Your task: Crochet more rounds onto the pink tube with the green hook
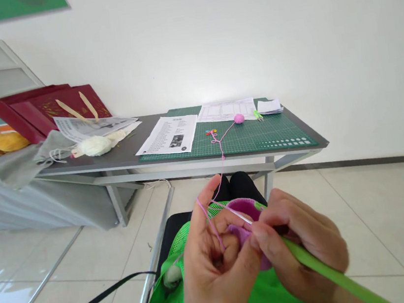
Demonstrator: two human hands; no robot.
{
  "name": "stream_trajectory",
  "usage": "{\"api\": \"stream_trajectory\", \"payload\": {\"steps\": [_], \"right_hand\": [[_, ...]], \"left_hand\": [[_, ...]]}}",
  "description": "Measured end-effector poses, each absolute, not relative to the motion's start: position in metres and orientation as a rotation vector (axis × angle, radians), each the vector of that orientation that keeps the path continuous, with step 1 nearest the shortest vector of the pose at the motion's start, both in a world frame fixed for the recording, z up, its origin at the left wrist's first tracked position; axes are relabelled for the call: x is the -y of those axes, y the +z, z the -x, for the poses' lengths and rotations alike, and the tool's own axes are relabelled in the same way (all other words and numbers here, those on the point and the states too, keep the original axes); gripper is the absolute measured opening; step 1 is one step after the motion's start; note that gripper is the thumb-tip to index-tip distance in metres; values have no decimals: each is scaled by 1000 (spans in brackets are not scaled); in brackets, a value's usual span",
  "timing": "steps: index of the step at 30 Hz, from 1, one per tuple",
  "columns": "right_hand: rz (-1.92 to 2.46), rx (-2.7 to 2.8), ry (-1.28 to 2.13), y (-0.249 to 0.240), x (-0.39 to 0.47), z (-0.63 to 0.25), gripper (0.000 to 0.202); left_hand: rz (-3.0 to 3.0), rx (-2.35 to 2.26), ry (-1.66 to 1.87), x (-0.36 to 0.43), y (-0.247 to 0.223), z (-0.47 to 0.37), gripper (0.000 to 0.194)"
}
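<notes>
My left hand [219, 258] pinches the edge of a pink-purple crochet piece [240, 233] between thumb and fingers, its index finger raised with pink yarn [209, 218] looped around it. In my right hand [298, 235] is a crochet hook [243, 217]; its thin metal shaft points up and left, against the work. A light green length [333, 276] runs from under my right hand to the lower right; whether it belongs to the hook I cannot tell. Green marks [259, 206] show on the crochet piece's rim. Fingers hide part of the piece and the hook's grip.
Yarn runs up to a small pink ball [238, 118] on a green cutting mat [259, 136]. Nearby lie stitch markers [211, 132], green snips [258, 115], and a printed sheet [170, 135]. White yarn [95, 145] and dark red bags [47, 109] are at left. A black strap [102, 296] crosses lower left.
</notes>
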State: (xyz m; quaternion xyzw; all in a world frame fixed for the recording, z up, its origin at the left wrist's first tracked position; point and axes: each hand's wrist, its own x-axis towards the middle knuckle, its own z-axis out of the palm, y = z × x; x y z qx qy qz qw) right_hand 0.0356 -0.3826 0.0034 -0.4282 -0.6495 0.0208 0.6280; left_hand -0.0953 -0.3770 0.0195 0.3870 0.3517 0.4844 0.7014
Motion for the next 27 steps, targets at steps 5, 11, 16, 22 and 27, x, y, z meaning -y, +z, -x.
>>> {"api": "stream_trajectory", "payload": {"steps": [5,11,16,22,27], "right_hand": [[892,1362,302,0,377,-29,26],[749,1515,344,7,382,-39,37],[995,1550,57,10,393,-39,15],[935,1586,-42,8,392,-37,20],[944,1613,-59,10,394,-35,21]], "left_hand": [[-795,-718,980,373,20,104,81],[-755,-606,858,371,19,109,83],[-750,-582,879,372,15,110,81],[-798,-609,883,371,18,114,82],[-828,-602,903,369,20,114,78]]}}
